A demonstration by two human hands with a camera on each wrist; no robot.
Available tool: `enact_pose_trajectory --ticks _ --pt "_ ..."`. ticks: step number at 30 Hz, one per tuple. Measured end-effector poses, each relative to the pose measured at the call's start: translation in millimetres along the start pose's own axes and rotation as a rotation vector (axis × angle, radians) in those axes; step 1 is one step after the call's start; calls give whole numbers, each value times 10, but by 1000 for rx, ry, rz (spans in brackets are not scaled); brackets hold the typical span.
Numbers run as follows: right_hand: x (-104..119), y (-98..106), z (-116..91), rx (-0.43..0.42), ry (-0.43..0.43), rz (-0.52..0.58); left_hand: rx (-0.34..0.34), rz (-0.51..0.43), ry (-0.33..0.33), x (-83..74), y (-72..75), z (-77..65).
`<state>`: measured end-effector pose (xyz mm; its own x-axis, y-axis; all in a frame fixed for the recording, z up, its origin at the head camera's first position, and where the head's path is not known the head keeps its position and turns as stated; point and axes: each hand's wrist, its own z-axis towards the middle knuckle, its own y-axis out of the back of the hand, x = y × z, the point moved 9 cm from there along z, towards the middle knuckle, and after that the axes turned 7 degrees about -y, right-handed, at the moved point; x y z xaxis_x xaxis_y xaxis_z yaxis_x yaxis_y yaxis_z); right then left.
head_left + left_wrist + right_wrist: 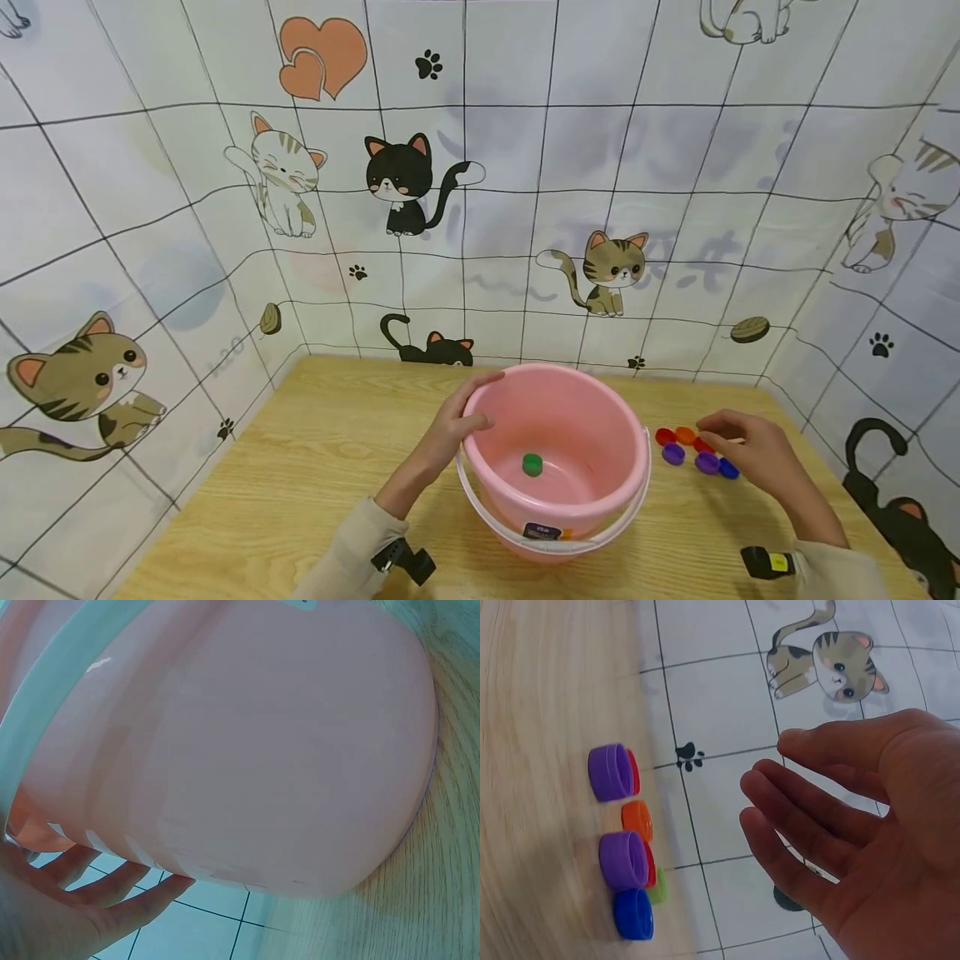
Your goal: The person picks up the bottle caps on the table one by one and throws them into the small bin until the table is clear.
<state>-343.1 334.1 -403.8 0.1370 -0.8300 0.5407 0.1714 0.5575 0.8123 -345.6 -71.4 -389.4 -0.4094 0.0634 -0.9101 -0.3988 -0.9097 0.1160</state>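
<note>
A pink bucket [555, 521] stands upright on the table with its white handle [551, 547] hanging down toward the front. My left hand [455, 427] grips the left rim, thumb over the inside and fingers along the outer wall. In the left wrist view, the fingers [150, 900] lie against that wall. A green bottle cap [532, 465] lies on the bucket floor. To the right, my right hand [750, 450] hovers by a group of caps, including a purple cap [707, 463], an orange cap [686, 435] and a blue cap [634, 913]. Its fingers are loosely bent around nothing.
The wood-patterned table [300, 467] extends left and forward of the bucket. A cloth printed with cats and grid lines [495, 208] hangs behind and along both sides. A light green cap [658, 886] shows partly behind the blue one.
</note>
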Motion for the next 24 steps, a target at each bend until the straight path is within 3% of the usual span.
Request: enact_pose_trajectory --ticks 8,16,24 --pt "-368 21 9 -2 -76 -31 8 12 -4 -27 -28 13" --pt "-591 -52 35 15 -134 -48 -3 10 -1 -17 2 -3" --pt "-795 -143 64 105 -224 -71 5 3 4 5 -1 -9"
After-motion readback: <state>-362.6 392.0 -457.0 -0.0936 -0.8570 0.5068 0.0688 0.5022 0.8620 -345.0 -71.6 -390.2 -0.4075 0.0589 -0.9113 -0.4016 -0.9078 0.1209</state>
